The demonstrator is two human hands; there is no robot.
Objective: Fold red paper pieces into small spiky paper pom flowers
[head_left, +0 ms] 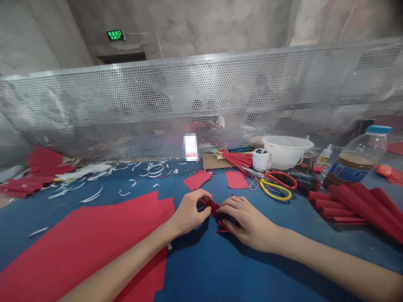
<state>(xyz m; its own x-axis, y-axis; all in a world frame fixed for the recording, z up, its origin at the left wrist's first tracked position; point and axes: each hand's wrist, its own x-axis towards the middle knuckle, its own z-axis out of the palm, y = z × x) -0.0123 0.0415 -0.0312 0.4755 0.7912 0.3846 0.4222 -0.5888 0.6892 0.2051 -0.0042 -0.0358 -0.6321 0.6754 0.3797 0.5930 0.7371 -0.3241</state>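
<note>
Between my two hands is a small bunch of red pleated paper (214, 208), its narrow folds bunched close together. My left hand (190, 212) pinches the left end between thumb and fingers. From the other side my right hand (248, 222) curls its fingers over the right end of the folds. A dark shape shows under the right palm; I cannot tell whether it is a tool or shadow. Large red paper sheets (94, 239) lie stacked beneath my left forearm. Beyond my hands are two small stacks of red paper pieces, a left one (197, 180) and a right one (236, 180).
Scissors with red and yellow handles (275, 191), a white string spool (261, 160), a white plastic bowl (285, 151) and a bottle of brown liquid (355, 163) stand at the right. Folded red paper (362, 205) lies nearer. White scraps (91, 170) litter the left. A perforated metal screen (126, 109) closes the back.
</note>
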